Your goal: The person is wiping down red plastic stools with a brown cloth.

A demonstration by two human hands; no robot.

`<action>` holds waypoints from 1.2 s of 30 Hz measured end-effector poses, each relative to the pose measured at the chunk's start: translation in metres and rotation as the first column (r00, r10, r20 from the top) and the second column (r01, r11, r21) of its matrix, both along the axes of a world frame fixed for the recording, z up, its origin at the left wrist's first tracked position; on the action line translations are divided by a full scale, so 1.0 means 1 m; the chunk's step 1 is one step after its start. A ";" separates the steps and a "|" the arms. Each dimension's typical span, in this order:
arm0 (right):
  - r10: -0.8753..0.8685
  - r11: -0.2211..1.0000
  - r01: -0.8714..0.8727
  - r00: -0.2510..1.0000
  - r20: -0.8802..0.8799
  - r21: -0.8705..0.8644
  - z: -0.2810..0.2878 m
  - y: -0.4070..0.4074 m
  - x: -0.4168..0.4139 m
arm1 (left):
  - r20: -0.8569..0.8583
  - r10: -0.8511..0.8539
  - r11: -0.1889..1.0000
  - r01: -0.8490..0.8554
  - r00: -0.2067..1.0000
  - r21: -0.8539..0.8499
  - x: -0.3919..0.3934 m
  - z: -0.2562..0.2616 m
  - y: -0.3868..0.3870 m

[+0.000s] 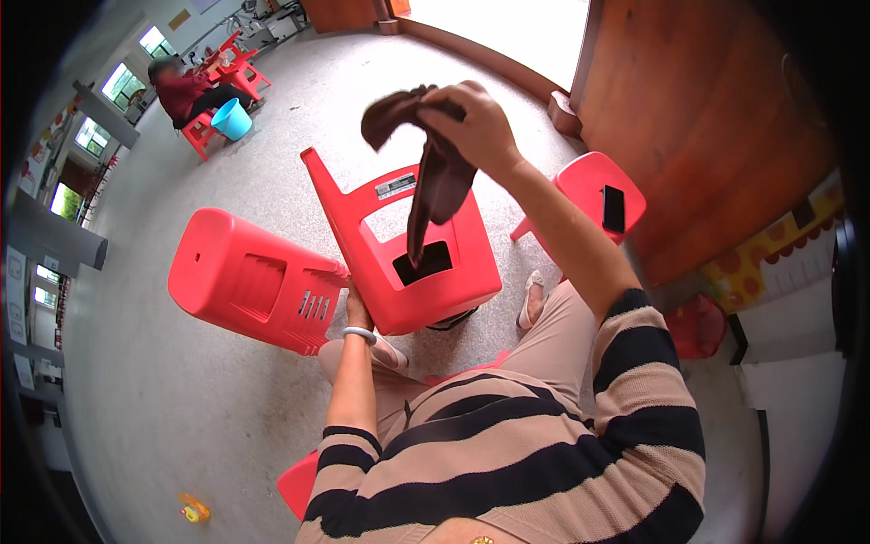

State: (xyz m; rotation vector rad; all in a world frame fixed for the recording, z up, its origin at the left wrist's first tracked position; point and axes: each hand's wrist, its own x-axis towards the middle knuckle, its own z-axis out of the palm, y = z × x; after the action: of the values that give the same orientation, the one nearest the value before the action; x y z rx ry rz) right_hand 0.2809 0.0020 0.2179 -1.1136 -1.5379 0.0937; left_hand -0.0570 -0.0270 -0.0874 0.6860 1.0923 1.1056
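Note:
My right hand [476,126] is raised and pinches a dark brown cloth [445,173], which hangs folded and slightly blurred. The cloth's lower tip dangles in front of a cut-out in a red plastic stool [469,258]. This stool is tipped over before my knees, one leg pointing up and away. My left hand [358,309] grips its near left edge; part of the fingers is hidden behind the plastic. Beside that hand, a nested stack of red plastic stools [224,272] lies on its side. Something dark and rounded [454,319] shows under the tipped stool.
To the right, a smartphone [613,209] rests on an upright red stool [578,180]. A wooden door [693,136] stands beyond it. Farther off, a seated person [180,92] has a blue bucket [232,120] alongside. A small yellow-orange object [195,508] lies on the floor [156,408].

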 end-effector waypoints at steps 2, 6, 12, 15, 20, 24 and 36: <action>-0.070 0.997 0.073 0.994 -0.088 0.031 0.015 0.007 0.003 | 0.019 0.009 1.000 -0.009 1.000 0.001 0.001 -0.003 0.002; -0.188 0.978 0.198 0.972 -0.139 0.060 -0.014 0.016 0.008 | 0.039 -0.008 1.000 0.007 0.999 0.018 -0.006 -0.012 0.006; -0.236 0.910 0.223 0.972 0.005 -0.350 -0.163 0.012 0.009 | -0.382 -0.048 0.999 0.044 0.923 -0.020 -0.016 -0.026 0.035; -0.269 0.836 0.374 0.917 0.295 -0.402 -0.167 -0.015 -0.040 | -0.536 0.019 0.999 -0.035 0.844 -0.020 -0.041 -0.026 0.041; -0.355 0.758 0.471 0.878 0.321 -0.451 -0.183 -0.018 -0.024 | -0.793 0.275 0.942 0.013 0.544 0.335 0.012 0.032 0.019; -0.311 0.845 0.429 0.880 0.360 -0.319 -0.182 -0.018 -0.021 | -0.814 0.566 0.569 0.651 0.133 0.502 0.079 0.125 -0.042; -0.055 0.976 0.110 0.959 0.278 -0.189 -0.185 -0.127 -0.041 | -0.882 0.384 0.557 0.694 0.271 0.456 0.101 0.103 -0.051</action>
State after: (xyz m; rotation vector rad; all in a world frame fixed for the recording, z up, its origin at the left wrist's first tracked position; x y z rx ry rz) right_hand 0.2397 -0.1252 0.0329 -1.3973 -1.7511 0.0420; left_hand 0.0440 -0.0781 0.0156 2.5505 1.3518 0.8504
